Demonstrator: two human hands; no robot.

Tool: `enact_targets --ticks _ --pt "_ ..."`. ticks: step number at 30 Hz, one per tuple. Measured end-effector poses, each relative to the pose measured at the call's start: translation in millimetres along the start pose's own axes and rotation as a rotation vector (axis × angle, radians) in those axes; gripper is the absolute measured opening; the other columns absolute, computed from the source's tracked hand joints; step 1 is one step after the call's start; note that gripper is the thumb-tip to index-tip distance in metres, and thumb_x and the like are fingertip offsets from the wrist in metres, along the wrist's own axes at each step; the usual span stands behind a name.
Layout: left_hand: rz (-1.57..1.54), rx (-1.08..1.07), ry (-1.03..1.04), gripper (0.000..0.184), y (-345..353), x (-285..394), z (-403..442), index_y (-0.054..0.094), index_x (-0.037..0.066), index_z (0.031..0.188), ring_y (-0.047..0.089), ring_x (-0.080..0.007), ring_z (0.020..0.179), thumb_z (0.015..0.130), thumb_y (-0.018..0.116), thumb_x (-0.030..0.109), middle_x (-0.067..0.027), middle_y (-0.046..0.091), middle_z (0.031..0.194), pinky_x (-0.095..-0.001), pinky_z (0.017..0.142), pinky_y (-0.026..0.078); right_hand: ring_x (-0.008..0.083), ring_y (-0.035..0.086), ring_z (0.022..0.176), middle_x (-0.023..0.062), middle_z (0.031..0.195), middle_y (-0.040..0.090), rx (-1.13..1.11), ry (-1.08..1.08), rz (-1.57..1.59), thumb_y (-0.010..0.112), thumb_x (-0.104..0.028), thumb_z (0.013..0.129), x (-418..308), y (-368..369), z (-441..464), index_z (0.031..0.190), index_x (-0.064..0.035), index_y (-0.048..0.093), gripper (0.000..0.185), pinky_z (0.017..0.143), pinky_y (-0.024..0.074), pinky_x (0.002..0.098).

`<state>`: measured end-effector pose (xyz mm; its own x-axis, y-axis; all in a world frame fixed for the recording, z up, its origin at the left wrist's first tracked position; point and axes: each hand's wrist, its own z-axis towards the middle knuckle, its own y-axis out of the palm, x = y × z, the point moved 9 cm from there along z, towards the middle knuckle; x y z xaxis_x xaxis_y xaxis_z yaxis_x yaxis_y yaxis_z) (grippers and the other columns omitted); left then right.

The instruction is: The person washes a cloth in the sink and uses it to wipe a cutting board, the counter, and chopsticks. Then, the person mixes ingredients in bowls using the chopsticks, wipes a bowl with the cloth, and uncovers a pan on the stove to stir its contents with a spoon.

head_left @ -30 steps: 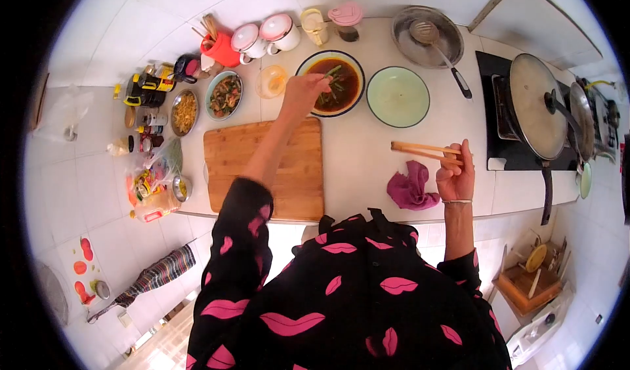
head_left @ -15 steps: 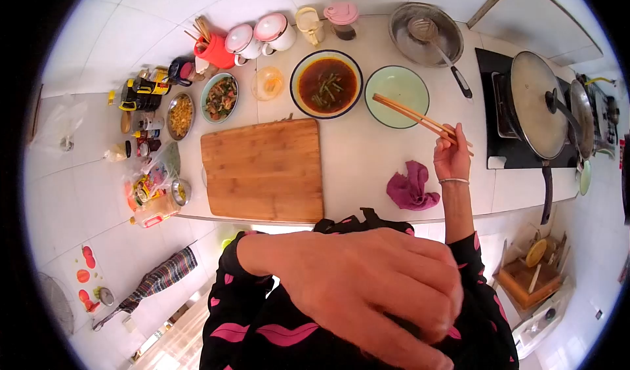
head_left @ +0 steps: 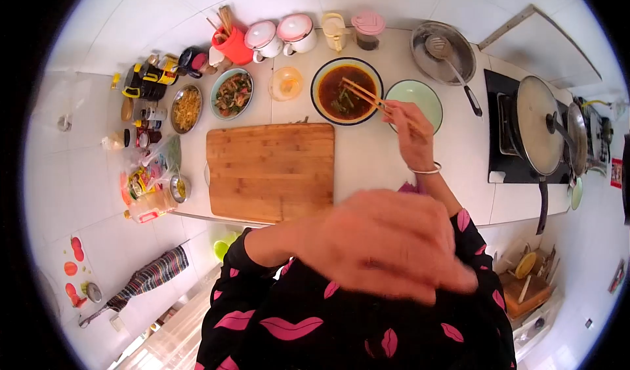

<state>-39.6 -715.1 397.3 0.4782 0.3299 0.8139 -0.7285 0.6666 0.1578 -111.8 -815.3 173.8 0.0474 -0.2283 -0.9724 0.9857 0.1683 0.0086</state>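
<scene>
My right hand (head_left: 413, 133) is closed around a pair of wooden chopsticks (head_left: 359, 93). Their tips reach into the dark red-brown broth of a blue-rimmed white bowl (head_left: 379, 101), among green vegetable pieces (head_left: 342, 105). Partly behind that hand is a pale green bowl (head_left: 430, 104), with no food visible in it. Close to the camera, my left hand (head_left: 387, 245) hangs in front of my body, blurred, fingers loosely bent and thumb apart, with nothing visible in it. Beneath my right wrist, a purple cloth (head_left: 412, 186) is mostly hidden.
A wooden cutting board (head_left: 270, 170) lies at the counter's front. Behind it are a plate of cooked food (head_left: 233, 94), a dish of yellow food (head_left: 186, 109) and a small bowl (head_left: 287, 84). Bottles line the left. A metal basin (head_left: 426, 45) and lidded pan (head_left: 539, 124) stand right.
My right hand has moved left and away from me, bringing the chopstick tips from over the green bowl into the broth. My left hand has lifted slightly. The whole view has shifted a little.
</scene>
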Motion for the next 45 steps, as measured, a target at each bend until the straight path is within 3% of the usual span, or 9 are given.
enact_targets --ticks 5,9,13,15,18,27,33,36,45 --pt "0.295 0.264 -0.487 0.015 -63 -88 -81 0.066 0.004 0.096 0.061 -0.0149 0.075 0.082 0.062 0.008 -0.0079 0.064 0.079 -0.0276 0.065 0.048 0.0288 0.059 0.078 0.0104 0.095 0.056 -0.29 -0.327 -0.562 0.059 -0.007 0.082 -18 61 4 0.107 -0.0078 0.059 0.025 0.066 0.0503 0.0328" --pt "0.454 0.411 -0.775 0.017 -116 -164 -190 0.065 0.001 0.094 0.061 -0.0121 0.078 0.081 0.061 0.011 -0.0076 0.065 0.082 -0.0259 0.067 0.047 0.0265 0.061 0.075 0.011 0.095 0.058 -0.321 -0.354 -0.592 0.06 -0.006 0.082 -13 75 12 0.106 -0.0073 0.059 0.024 0.064 0.0506 0.0307" --pt "1.012 0.191 -1.016 0.023 -150 -219 -301 0.065 0.003 0.094 0.062 -0.029 0.075 0.077 0.064 0.019 -0.0171 0.064 0.086 -0.0356 0.065 0.049 0.0185 0.063 0.071 0.0099 0.09 0.061 -0.182 -0.175 -0.318 0.06 -0.007 0.084 9 55 32 0.101 -0.0038 0.062 0.017 0.061 0.0505 0.0259" --pt "1.13 0.041 -1.411 0.023 -159 -243 -356 0.065 0.003 0.089 0.061 -0.0342 0.078 0.075 0.064 0.021 -0.021 0.062 0.089 -0.0406 0.067 0.048 0.0117 0.062 0.069 0.0076 0.083 0.063 -0.078 -0.014 -0.097 0.057 -0.01 0.088 19 42 36 0.096 0.003 0.063 0.016 0.06 0.0497 0.0219" --pt "1.002 0.387 -1.239 0.023 -176 -235 -410 0.065 0.004 0.09 0.062 -0.0336 0.081 0.076 0.062 0.022 -0.0221 0.062 0.087 -0.0423 0.068 0.048 0.0115 0.062 0.066 0.0071 0.081 0.063 0.034 0.175 -0.002 0.056 -0.011 0.089 43 22 37 0.096 0.0062 0.063 0.019 0.059 0.05 0.0215" --pt "1.161 0.111 -1.54 0.045 -172 -212 -400 0.046 0.01 0.123 0.035 -0.0494 0.119 0.081 0.056 0.024 -0.035 0.034 0.13 -0.0569 0.101 0.025 0.0112 0.061 0.066 0.0089 0.085 0.065 -0.168 0.225 -0.157 0.059 -0.011 0.087 73 48 14 0.093 0.0063 0.063 0.019 0.059 0.0509 0.0228" --pt "0.959 0.01 -1.647 0.061 -170 -222 -407 0.039 0.013 0.132 0.024 -0.0513 0.126 0.077 0.063 0.026 -0.0392 0.022 0.134 -0.0532 0.104 0.023 0.0116 0.062 0.069 0.0092 0.085 0.066 -0.076 0.2 -0.127 0.06 -0.009 0.086 92 50 39 0.095 0.0061 0.064 0.018 0.061 0.051 0.0225" --pt "1.084 -0.166 -1.635 0.064 -167 -217 -397 0.036 0.017 0.134 0.033 -0.0516 0.121 0.077 0.063 0.027 -0.0392 0.029 0.131 -0.0499 0.098 0.035 0.0118 0.063 0.069 0.0102 0.085 0.067 -0.001 0.188 -0.178 0.06 -0.01 0.086 80 36 49 0.096 0.0058 0.064 0.019 0.061 0.0507 0.0225" --pt "0.941 -0.101 -1.651 0.069 -163 -224 -404 0.036 0.012 0.134 0.016 -0.0527 0.129 0.074 0.068 0.025 -0.0424 0.012 0.136 -0.0485 0.105 0.024 0.0123 0.063 0.064 0.0099 0.078 0.066 0.073 0.347 -0.142 0.06 -0.013 0.086 109 24 34 0.093 0.0081 0.063 0.022 0.059 0.0517 0.0224"
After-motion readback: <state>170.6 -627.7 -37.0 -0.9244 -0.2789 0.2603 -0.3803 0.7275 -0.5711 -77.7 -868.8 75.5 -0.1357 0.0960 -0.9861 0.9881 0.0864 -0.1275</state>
